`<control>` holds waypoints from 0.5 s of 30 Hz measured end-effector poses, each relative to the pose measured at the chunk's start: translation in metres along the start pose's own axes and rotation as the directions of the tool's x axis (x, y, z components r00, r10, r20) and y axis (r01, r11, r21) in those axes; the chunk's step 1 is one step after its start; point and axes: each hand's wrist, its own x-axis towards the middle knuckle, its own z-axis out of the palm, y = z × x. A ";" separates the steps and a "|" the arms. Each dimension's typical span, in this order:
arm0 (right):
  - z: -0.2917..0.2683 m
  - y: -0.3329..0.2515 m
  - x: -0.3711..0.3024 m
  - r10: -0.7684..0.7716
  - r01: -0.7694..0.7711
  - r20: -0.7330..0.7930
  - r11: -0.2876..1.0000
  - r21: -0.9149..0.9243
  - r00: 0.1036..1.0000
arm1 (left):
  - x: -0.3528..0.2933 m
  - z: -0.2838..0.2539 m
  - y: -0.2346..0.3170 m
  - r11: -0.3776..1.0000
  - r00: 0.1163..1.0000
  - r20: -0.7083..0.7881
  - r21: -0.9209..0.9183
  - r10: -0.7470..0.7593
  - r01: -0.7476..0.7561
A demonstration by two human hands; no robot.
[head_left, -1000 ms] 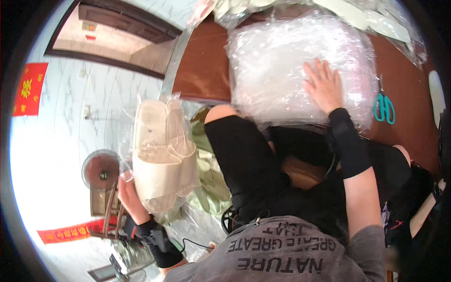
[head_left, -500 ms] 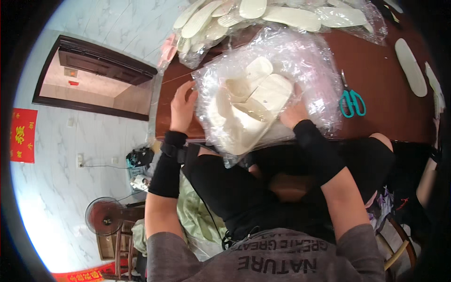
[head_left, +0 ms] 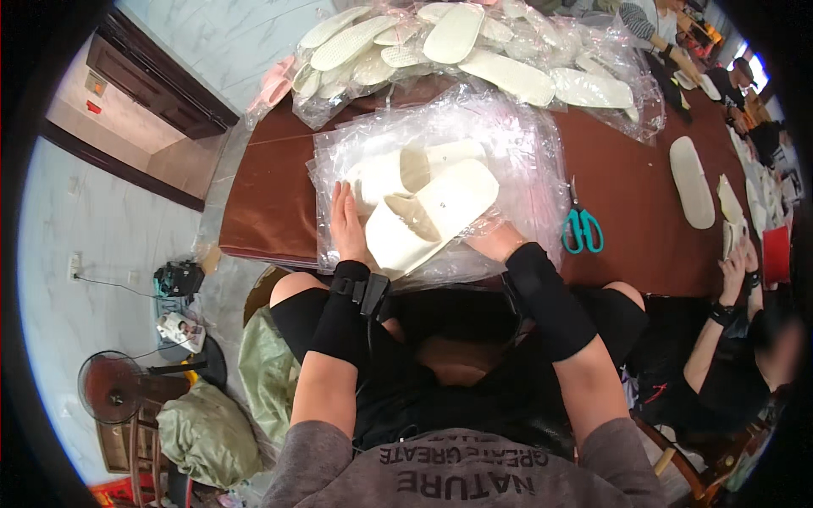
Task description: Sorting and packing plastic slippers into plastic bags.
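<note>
A pair of cream slippers [head_left: 458,200] lies overlapping on a pile of clear plastic bags [head_left: 529,161] in front of me. Thin clear film shows around the pair. My left hand [head_left: 349,224] rests along the toe side, its fingers straight and close to the slippers. By the heel end, my right hand [head_left: 495,237] is closed on the clear plastic beside the upper slipper. Its fingertips are partly hidden by film and sole.
Teal-handled scissors [head_left: 583,229] lie right of the bags. More bagged cream slippers [head_left: 508,74] are heaped at the far edge, with pink ones [head_left: 273,83] at far left. A loose cream sole [head_left: 692,182] lies right. A co-worker's hands [head_left: 735,269] work at the right edge.
My left hand has come in from beside the bag to the toe side of the slippers. The pair has turned and lies flatter. My whole view has shifted, showing more of the right side.
</note>
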 end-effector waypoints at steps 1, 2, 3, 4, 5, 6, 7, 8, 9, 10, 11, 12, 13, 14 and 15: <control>-0.012 0.002 -0.003 -0.003 0.003 0.010 1.000 -0.016 1.000 | -0.001 0.001 -0.005 1.000 1.000 -0.008 -0.015 -0.008 0.008; -0.040 -0.005 -0.006 -0.005 0.007 0.036 0.998 -0.062 0.999 | -0.002 -0.002 -0.007 0.999 0.999 -0.032 -0.035 -0.004 0.003; -0.066 -0.009 -0.009 -0.010 0.017 0.059 0.994 -0.106 0.998 | -0.002 -0.007 -0.008 0.999 0.998 -0.058 -0.052 0.003 -0.006; -0.089 0.006 -0.017 0.113 -0.110 0.013 0.979 -0.174 0.993 | -0.002 -0.005 -0.005 0.999 0.997 -0.063 -0.039 0.035 -0.037; -0.114 0.022 -0.026 0.234 -0.237 -0.042 0.941 -0.242 0.971 | -0.002 0.001 -0.001 0.998 0.998 -0.066 -0.066 0.014 -0.019; -0.136 0.018 -0.026 0.323 -0.348 -0.227 0.934 -0.082 0.919 | -0.001 -0.001 0.002 0.998 0.998 -0.048 -0.021 0.051 -0.052; -0.154 0.011 -0.024 0.421 -0.417 -0.386 0.903 0.099 0.821 | 0.000 -0.004 0.005 0.996 0.996 -0.030 0.025 0.087 -0.086; -0.161 0.003 -0.018 0.411 -0.412 -0.374 0.907 0.082 0.831 | 0.002 -0.005 0.007 0.993 0.994 -0.037 0.061 0.100 -0.097; -0.160 -0.006 -0.008 0.464 -0.354 -0.337 0.871 0.340 0.819 | 0.002 -0.006 0.006 0.995 0.995 -0.048 0.054 0.085 -0.082; -0.158 -0.014 0.002 0.508 -0.277 -0.286 0.768 0.577 0.813 | 0.002 -0.008 0.006 0.997 0.996 -0.052 0.025 0.074 -0.073; -0.147 -0.009 0.012 0.504 -0.280 -0.289 0.776 0.565 0.814 | 0.003 -0.007 0.007 0.997 0.996 -0.046 -0.014 0.070 -0.071; -0.123 0.007 0.026 0.443 -0.266 -0.256 0.815 0.515 0.859 | 0.002 -0.005 0.002 0.997 0.996 -0.048 -0.029 0.069 -0.071; -0.103 0.022 0.035 0.377 -0.244 -0.221 0.852 0.463 0.899 | 0.003 -0.003 0.000 0.996 0.996 -0.058 -0.043 0.072 -0.075; -0.086 0.034 0.038 0.366 -0.237 -0.224 0.860 0.452 0.903 | 0.001 0.000 -0.002 0.996 0.997 -0.049 -0.066 0.060 -0.063; -0.072 0.045 0.042 0.380 -0.298 -0.158 0.873 0.386 0.911 | 0.000 0.001 -0.003 0.995 0.998 -0.044 -0.086 0.052 -0.055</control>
